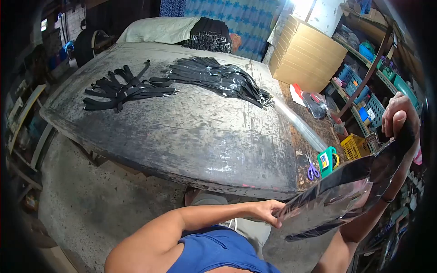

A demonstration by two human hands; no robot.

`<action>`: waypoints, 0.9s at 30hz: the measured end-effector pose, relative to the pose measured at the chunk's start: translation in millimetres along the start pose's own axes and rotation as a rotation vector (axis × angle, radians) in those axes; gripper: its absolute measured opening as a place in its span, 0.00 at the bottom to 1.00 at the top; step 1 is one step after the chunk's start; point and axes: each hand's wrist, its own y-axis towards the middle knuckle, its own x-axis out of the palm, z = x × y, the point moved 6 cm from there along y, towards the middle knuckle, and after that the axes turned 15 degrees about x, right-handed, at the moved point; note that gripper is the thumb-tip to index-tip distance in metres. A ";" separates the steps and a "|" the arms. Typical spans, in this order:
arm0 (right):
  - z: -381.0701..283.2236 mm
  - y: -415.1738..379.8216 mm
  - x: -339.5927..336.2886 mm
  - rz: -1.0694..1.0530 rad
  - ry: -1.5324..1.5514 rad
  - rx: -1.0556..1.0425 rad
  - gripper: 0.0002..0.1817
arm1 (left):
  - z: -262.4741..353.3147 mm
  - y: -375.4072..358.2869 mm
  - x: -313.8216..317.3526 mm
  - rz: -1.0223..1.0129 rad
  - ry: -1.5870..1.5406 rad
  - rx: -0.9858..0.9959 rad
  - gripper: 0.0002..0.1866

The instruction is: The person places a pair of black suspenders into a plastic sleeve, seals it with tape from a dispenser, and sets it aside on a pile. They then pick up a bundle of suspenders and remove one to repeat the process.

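your left hand (pixel 266 212) is pinching the lower end of a clear plastic sleeve (pixel 332 202), thumb in front, other fingers partly hidden by it. the sleeve has black strips along its edges and slants up across your front, off the table's near right corner, toward your right hand (pixel 399 114). right fingers curled in, fist raised at far right; black material crosses by the wrist, can't tell if those fingers grip it.

on the worn table (pixel 200 113) in front of you: loose black straps (pixel 123 88) at left, a bundle of black straps (pixel 216 77) with shiny wrapping right of them, metal-ended black straps (pixel 209 36) piled at the far edge beside a pale cloth (pixel 159 30). along the right side: a clear plastic roll (pixel 300 125), purple-handled scissors (pixel 312 172) just beside a green case (pixel 326 163), a cardboard box (pixel 307 54) standing farther back.
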 end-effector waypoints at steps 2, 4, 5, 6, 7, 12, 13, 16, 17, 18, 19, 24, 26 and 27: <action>4.2 7.0 -4.8 -0.131 -0.006 0.068 0.23 | 13.0 15.0 7.1 0.021 -0.086 0.137 0.46; -0.4 11.0 -6.7 -0.092 0.066 0.088 0.22 | 22.4 21.9 18.3 0.102 -0.333 0.033 0.53; -6.1 12.1 -7.3 -0.012 0.142 0.082 0.23 | 22.6 22.8 18.4 0.116 -0.402 0.066 0.52; -11.2 13.1 -8.7 0.068 0.217 0.075 0.24 | 22.8 23.5 18.5 0.127 -0.472 0.098 0.52; -13.9 13.6 -11.1 0.106 0.254 0.070 0.24 | -0.5 18.9 16.3 0.030 -0.466 -0.023 0.50; -13.4 12.3 -19.0 0.243 0.114 0.112 0.22 | 13.5 0.6 18.2 -0.020 0.038 0.116 0.37; -12.3 12.7 -18.6 0.253 0.091 0.110 0.22 | 26.9 -3.2 18.8 -0.032 0.167 0.203 0.35; -7.6 12.9 -21.4 0.274 0.041 0.108 0.21 | 27.6 -16.3 30.0 -0.061 -0.118 0.011 0.36; -6.9 12.7 -22.4 0.281 0.029 0.107 0.21 | 34.8 -16.0 33.5 -0.103 -0.084 -0.010 0.36; -5.7 12.7 -23.0 0.283 0.020 0.109 0.20 | 40.6 -13.9 39.1 -0.105 -0.088 -0.012 0.36; -4.4 12.6 -23.9 0.286 0.012 0.110 0.20 | 44.3 -12.8 45.9 -0.117 -0.122 -0.040 0.34; -4.2 8.6 -26.6 0.303 -0.028 0.095 0.19 | 23.8 -13.7 61.1 -0.116 0.058 0.145 0.18; -4.9 8.9 -27.6 0.309 -0.038 0.078 0.18 | 30.1 -17.1 62.4 -0.090 0.103 0.171 0.14; -5.7 9.1 -29.6 0.316 -0.047 0.073 0.18 | 30.7 -20.2 63.7 -0.100 0.044 0.088 0.16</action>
